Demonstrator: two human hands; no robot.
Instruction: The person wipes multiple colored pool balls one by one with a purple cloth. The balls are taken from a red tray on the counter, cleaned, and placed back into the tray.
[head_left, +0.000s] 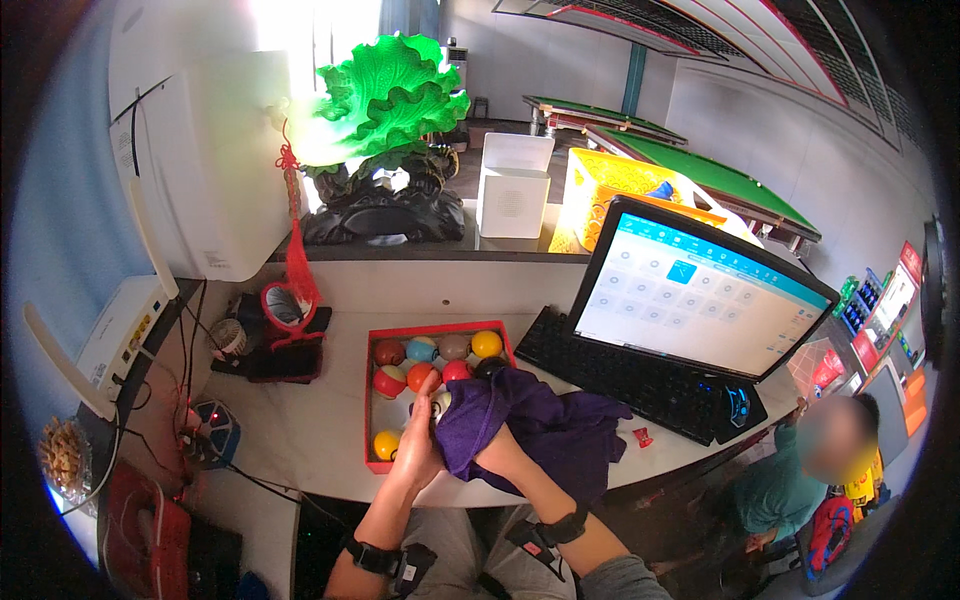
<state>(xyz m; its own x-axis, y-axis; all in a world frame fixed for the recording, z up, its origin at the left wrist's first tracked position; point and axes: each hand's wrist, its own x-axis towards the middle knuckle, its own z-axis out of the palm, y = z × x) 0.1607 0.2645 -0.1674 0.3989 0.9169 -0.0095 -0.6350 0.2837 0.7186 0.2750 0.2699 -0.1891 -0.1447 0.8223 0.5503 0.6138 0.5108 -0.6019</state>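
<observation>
My left hand (418, 448) grips a pale billiard ball (442, 406) above the front of a shallow red box (369, 409). Wrapped in a purple cloth (480, 401), my right hand (504, 455) presses against that ball from the right; its fingers are hidden. The cloth's loose end spreads over the white desk (322, 442). Several billiard balls lie in the box, among them a yellow ball (487, 344) at the back right, an orange ball (422, 376) in the middle and another yellow ball (386, 445) at the front left. Cloth partly covers a black ball (491, 366).
A monitor (697, 289), keyboard (551, 345) and mouse (739, 405) stand to the right, near a small red wrapper (643, 437). On the left are a heart-shaped mirror (289, 306) and a router (124, 337). A person (780, 465) sits at the right; pool tables (697, 165) stand behind.
</observation>
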